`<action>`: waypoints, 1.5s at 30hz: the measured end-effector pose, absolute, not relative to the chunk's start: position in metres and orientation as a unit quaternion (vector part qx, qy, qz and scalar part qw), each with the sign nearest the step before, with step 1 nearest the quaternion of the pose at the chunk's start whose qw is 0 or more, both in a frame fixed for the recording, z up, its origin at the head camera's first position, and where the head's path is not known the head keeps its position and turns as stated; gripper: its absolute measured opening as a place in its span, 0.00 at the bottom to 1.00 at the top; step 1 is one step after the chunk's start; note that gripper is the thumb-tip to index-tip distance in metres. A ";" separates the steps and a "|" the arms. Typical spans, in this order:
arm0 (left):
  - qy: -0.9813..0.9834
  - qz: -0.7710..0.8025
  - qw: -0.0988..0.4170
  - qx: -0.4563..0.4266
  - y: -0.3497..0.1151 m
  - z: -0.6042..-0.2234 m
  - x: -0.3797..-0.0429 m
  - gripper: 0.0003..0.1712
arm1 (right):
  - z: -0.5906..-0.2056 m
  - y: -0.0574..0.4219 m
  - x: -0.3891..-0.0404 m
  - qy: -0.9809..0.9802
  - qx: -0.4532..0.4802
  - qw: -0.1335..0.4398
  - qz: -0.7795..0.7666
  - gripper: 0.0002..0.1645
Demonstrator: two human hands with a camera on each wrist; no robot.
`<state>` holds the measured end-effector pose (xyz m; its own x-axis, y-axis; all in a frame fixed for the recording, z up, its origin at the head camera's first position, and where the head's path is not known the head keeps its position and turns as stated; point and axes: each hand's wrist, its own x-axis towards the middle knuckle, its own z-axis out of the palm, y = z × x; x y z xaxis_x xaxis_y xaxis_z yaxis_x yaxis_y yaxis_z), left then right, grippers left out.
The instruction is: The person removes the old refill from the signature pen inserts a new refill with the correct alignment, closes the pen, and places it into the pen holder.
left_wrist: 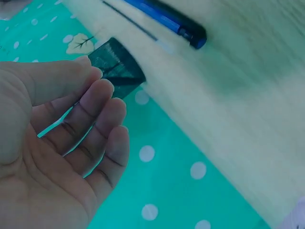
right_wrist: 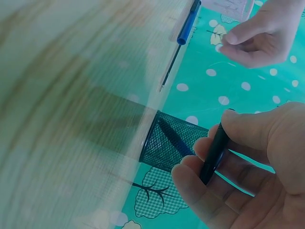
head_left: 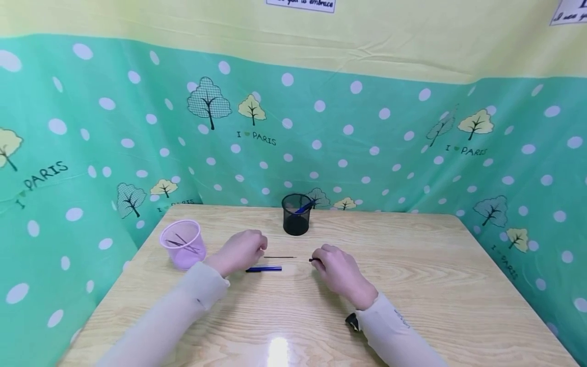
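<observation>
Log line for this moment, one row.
left grip: nothing visibly held | right grip: holds black cylinder | table: thin refill, blue barrel lying | black mesh cup: blue pen inside

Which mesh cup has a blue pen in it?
The black cup, farther back, holding the blue pen; the lilac cup, at left, holds thin dark rods.

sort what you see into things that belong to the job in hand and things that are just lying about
Probably the job:
short black piece, held in the right hand
blue pen body
thin refill
black mesh cup, holding a blue pen
lilac mesh cup

Probably just surroundings:
dotted cloth
printed signs
</observation>
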<state>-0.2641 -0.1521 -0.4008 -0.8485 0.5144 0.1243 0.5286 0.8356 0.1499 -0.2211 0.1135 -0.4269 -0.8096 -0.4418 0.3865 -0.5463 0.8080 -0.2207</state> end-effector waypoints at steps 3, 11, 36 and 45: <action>-0.956 -0.088 0.054 -0.276 -0.157 -0.396 -0.260 0.03 | -0.427 0.113 -0.221 -0.937 0.263 0.161 0.163 0.02; -0.952 -0.086 0.075 -0.285 -0.171 -0.386 -0.251 0.06 | -0.427 0.113 -0.220 -0.937 0.265 0.159 0.165 0.02; -0.951 -0.072 0.122 -0.275 -0.222 -0.366 -0.238 0.14 | -0.428 0.115 -0.222 -0.936 0.263 0.162 0.169 0.03; -0.959 -0.055 0.124 -0.250 -0.238 -0.361 -0.235 0.14 | -0.427 0.115 -0.220 -0.933 0.267 0.165 0.175 0.03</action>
<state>-0.2348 -0.2378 -0.3612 -0.8438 0.4663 0.2655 0.4934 0.8687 0.0424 -0.2203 0.1147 -0.4271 -0.8031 -0.4408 0.4009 -0.5560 0.7964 -0.2381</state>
